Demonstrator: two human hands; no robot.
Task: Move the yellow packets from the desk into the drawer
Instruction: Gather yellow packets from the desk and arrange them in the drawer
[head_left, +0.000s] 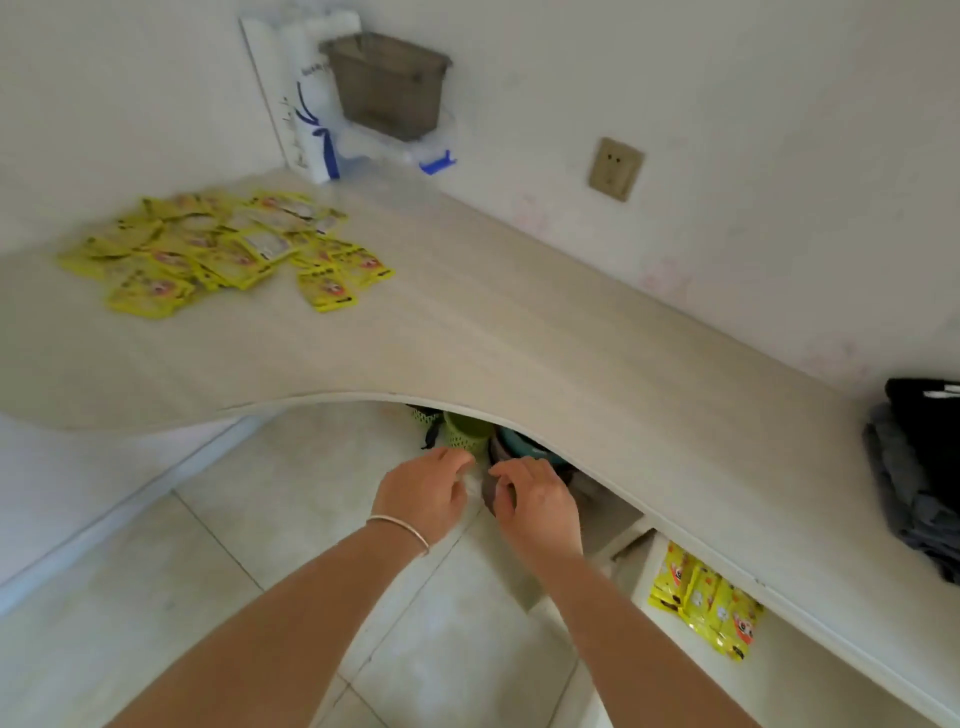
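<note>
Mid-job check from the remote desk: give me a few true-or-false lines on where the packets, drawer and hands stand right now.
1. A pile of yellow packets lies on the desk. True.
2. The drawer holds no packets. False: a row of packets stands in it.
3. The left hand holds a packet. False: both it and the right hand hold none.
4. A bracelet is on the left wrist. True.

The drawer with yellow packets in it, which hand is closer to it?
Right. The right hand hovers just left of the drawer; the left hand is farther left, beyond the right one.
</note>
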